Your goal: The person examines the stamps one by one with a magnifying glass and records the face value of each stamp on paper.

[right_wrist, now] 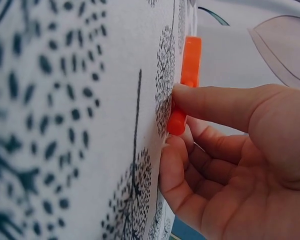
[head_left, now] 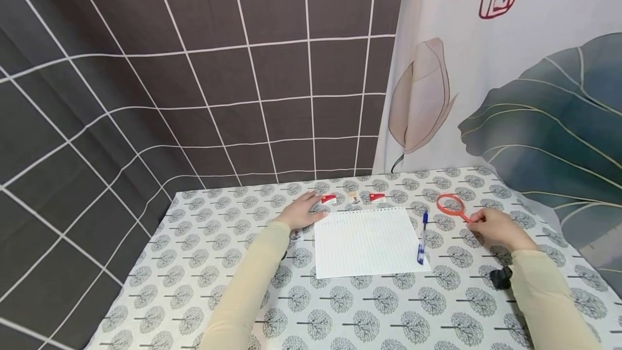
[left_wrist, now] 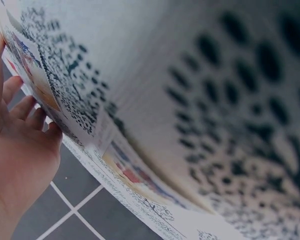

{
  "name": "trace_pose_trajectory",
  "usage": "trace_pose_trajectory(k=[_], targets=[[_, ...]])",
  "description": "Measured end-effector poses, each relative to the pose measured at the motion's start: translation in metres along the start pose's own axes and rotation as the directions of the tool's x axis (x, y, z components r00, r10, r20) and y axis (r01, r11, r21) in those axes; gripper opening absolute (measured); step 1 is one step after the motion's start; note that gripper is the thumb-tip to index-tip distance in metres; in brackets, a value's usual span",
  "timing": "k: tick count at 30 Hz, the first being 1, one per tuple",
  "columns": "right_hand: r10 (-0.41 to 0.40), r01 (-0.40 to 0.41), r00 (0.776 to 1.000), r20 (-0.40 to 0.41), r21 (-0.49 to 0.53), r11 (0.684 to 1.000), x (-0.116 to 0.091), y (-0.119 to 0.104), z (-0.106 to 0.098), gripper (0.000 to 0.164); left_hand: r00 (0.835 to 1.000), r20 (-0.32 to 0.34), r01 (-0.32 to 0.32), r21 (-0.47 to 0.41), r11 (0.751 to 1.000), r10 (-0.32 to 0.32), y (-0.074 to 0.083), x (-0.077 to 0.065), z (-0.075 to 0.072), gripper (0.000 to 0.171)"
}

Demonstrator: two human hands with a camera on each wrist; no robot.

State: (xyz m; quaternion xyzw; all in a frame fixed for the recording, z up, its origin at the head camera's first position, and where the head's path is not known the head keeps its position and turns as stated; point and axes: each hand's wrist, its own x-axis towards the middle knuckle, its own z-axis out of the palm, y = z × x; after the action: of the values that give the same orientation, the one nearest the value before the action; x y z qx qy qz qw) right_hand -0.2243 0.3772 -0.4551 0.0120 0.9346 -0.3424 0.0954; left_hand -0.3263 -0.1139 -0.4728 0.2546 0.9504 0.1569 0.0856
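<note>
My right hand (head_left: 500, 228) pinches the handle of an orange-red magnifying glass (head_left: 451, 205) between thumb and fingers. Its round frame lies on or close to the tablecloth. In the right wrist view the thumb presses the orange handle (right_wrist: 177, 122). My left hand (head_left: 300, 213) rests at the upper left corner of a lined sheet of paper (head_left: 364, 247), fingers extended. Just past those fingertips is a small red-and-white card (head_left: 328, 199). A colourful card (left_wrist: 135, 170) lies by the left hand in the left wrist view, mostly edge-on.
A blue pen (head_left: 423, 239) lies along the paper's right edge. Beyond the paper are a beige picture card (head_left: 354, 197) and another red-and-white card (head_left: 377, 197). The tree-patterned tablecloth (head_left: 194, 253) meets a dark checked curtain (head_left: 272, 85) behind.
</note>
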Motion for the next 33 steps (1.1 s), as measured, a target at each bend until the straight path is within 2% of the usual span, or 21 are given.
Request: trace_pose_trajectory(k=[7,16,22,33], targets=[[0.015,-0.015,1.000,0.013,0.028,1.000,-0.0025,-0.0029,-0.0016,0.021,1.000,-0.019,-0.007,-0.010,1.000,0.006,-0.0014,0.0007,0.0015,0.070],[0.007,-0.007,1.000,0.009,0.013,1.000,-0.0064,-0.0029,-0.0054,0.018,1.000,-0.008,0.014,0.001,1.000,-0.014,-0.0006,0.0012,0.0023,0.071],[0.018,-0.019,1.000,0.025,0.039,0.999,-0.0067,-0.0003,-0.0059,0.017,1.000,0.000,0.023,0.016,1.000,-0.023,0.0001,0.0009,0.0013,0.070],[0.031,-0.032,0.999,0.032,0.035,0.999,-0.0098,-0.0023,-0.0076,0.018,1.000,-0.015,0.007,-0.011,1.000,-0.007,0.0017,-0.0007,0.0002,0.073]])
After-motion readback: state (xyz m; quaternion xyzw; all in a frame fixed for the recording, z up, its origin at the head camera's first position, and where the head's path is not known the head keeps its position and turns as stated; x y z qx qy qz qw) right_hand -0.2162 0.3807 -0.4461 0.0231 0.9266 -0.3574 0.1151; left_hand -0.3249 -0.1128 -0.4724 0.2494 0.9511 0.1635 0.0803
